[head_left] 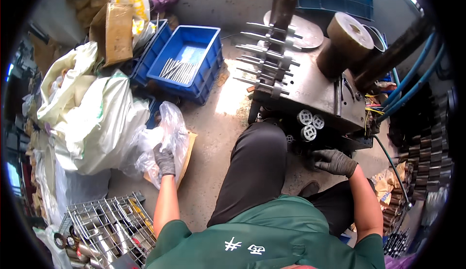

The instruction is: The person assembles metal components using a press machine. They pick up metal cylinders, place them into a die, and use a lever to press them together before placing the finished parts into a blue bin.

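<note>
My left hand [164, 159], in a dark glove, grips the edge of a clear plastic bag [170, 128] that lies on a piece of cardboard [187, 152] on the floor. My right hand [334, 162], also gloved, reaches down under the steel machine block [310, 92], fingers curled near the floor; whether it holds anything is hidden. Three round slotted metal parts [308, 125] sit just above it at the block's lower edge. Several metal rods [264, 58] stick out from the machine's post.
A blue bin [206, 70] with metal rods stands at the back, beside a second blue bin [150, 55]. Large white sacks [92, 118] fill the left. A wire basket [114, 230] of parts sits lower left. Stacked dark metal parts [427, 143] and blue hoses [412, 84] are on the right.
</note>
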The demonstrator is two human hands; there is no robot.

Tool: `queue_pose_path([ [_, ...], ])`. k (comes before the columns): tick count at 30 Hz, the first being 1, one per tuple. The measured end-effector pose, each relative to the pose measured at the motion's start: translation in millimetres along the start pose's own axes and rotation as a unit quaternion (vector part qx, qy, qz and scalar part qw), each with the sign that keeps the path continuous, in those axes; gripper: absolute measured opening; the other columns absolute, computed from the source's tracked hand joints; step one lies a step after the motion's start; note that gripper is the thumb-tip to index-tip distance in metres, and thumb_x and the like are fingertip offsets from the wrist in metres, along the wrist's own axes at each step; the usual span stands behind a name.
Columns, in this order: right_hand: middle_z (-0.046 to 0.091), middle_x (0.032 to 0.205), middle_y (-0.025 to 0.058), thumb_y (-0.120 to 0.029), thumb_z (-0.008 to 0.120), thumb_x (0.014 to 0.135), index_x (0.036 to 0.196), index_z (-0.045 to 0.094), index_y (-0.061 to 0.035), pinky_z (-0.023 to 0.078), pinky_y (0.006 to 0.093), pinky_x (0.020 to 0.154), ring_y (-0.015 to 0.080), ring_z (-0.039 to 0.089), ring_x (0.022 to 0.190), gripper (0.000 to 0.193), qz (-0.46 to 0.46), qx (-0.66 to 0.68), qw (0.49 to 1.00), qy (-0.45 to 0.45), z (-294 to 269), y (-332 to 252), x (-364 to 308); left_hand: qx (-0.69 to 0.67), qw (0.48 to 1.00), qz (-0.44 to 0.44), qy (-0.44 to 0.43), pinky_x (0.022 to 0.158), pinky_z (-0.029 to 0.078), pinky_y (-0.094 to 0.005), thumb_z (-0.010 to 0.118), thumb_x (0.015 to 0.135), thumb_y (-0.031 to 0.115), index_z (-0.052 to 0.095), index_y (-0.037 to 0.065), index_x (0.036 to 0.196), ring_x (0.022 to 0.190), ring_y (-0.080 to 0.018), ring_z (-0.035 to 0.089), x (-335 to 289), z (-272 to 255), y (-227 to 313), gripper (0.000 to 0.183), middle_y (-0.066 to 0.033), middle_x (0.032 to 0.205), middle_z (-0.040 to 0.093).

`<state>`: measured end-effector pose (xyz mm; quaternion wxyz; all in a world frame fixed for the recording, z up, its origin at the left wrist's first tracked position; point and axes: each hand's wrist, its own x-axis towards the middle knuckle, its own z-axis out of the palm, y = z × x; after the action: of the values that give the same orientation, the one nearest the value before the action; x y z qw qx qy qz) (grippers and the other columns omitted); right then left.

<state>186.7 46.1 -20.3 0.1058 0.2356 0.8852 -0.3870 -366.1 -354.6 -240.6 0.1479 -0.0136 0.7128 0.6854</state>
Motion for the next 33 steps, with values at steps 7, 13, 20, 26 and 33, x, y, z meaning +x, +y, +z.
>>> queue_pose_path([
  [7, 0.071, 0.121, 0.016, -0.025, 0.076, 0.095, 0.14, 0.058, -0.0018, 0.054, 0.0378, 0.099, 0.0263, 0.069, 0.114, 0.054, -0.173, 0.132, 0.972, 0.092, -42, -119, 8, 0.079, 0.913, 0.343, -0.206, 0.068, 0.046, -0.0265, 0.062, 0.104, 0.025, 0.066, 0.006, 0.108, 0.08, -0.0105, 0.055, -136, 122, 243, 0.02, -0.0024, 0.097, 0.059],
  [13, 0.068, 0.118, 0.0104, -0.029, 0.084, 0.086, 0.138, 0.058, -0.0048, 0.053, 0.0349, 0.095, 0.0192, 0.065, 0.11, 0.064, -0.169, 0.224, 0.94, 0.196, -42, -143, 21, 0.166, 0.697, 0.468, -0.518, 0.069, 0.055, -0.0404, 0.075, 0.091, 0.02, 0.071, 0.009, 0.096, 0.078, -0.0313, 0.067, -287, 316, 299, 0.013, -0.0121, 0.09, 0.064],
  [20, 0.068, 0.084, 0.0019, -0.023, 0.08, 0.084, 0.116, 0.066, -0.0029, 0.052, 0.0253, 0.063, 0.0083, 0.063, 0.072, 0.04, -0.004, 0.501, 0.846, 0.185, -63, -107, -11, -0.042, 0.734, 0.107, -0.669, 0.064, 0.052, -0.0272, 0.059, 0.105, 0.044, 0.065, 0.004, 0.091, 0.06, -0.0122, 0.064, -324, 410, 246, 0.043, -0.0069, 0.07, 0.07],
  [26, 0.064, 0.093, 0.0017, -0.034, 0.078, 0.085, 0.118, 0.06, -0.0071, 0.046, 0.0221, 0.054, 0.0091, 0.057, 0.066, 0.046, -0.055, 0.668, 0.72, 0.18, -41, -78, -8, -0.076, 0.777, 0.128, -0.611, 0.074, 0.051, -0.0275, 0.06, 0.106, 0.041, 0.067, 0.005, 0.091, 0.077, -0.0104, 0.06, -323, 431, 219, 0.04, -0.0019, 0.082, 0.066],
  [33, 0.061, 0.081, 0.0019, -0.018, 0.066, 0.097, 0.1, 0.058, -0.0075, 0.049, 0.0178, 0.048, 0.0109, 0.058, 0.063, 0.014, -0.054, 0.864, 0.386, 0.32, -66, -2, 1, -0.065, 0.769, 0.103, -0.628, 0.066, 0.048, -0.0219, 0.062, 0.106, 0.027, 0.072, 0.005, 0.104, 0.073, -0.0059, 0.058, -329, 441, 214, 0.023, 0.0011, 0.086, 0.068],
])
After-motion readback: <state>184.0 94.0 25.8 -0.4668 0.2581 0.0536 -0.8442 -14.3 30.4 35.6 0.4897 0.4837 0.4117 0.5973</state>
